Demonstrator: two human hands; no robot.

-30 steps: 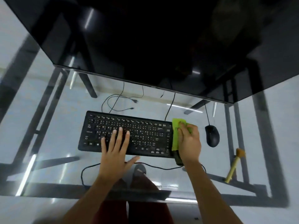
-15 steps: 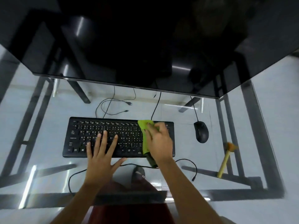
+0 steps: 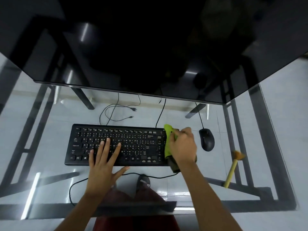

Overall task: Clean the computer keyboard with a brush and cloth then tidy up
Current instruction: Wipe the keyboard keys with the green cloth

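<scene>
Your left hand [image 3: 103, 161] lay flat at about seven o'clock from the middle of the desk, fingers straight and spread across the left half of the black keyboard [image 3: 133, 144], thumb angled out over the front edge. It pressed down on the keys and gripped nothing. The keyboard sat square on the glass desk [image 3: 50, 130], its cable running up to twelve o'clock under the dark monitor [image 3: 150, 47], with loose cables [image 3: 115, 112] curled just behind it.

At three o'clock from the keyboard's centre, your right hand [image 3: 183, 145] covered the right end of the board, fingers curled onto the green cloth [image 3: 168, 140] and holding it against the keys. The cloth's bright upper corner poked out toward twelve o'clock and a darker fold hung past the front edge toward six.

Just beside that hand, at three o'clock, the black mouse [image 3: 206, 139] rested apart from the keyboard. Farther right, toward four o'clock, the brush [image 3: 232, 169] lay on the glass untouched, bristles pointing away from you and yellow handle toward you.
</scene>
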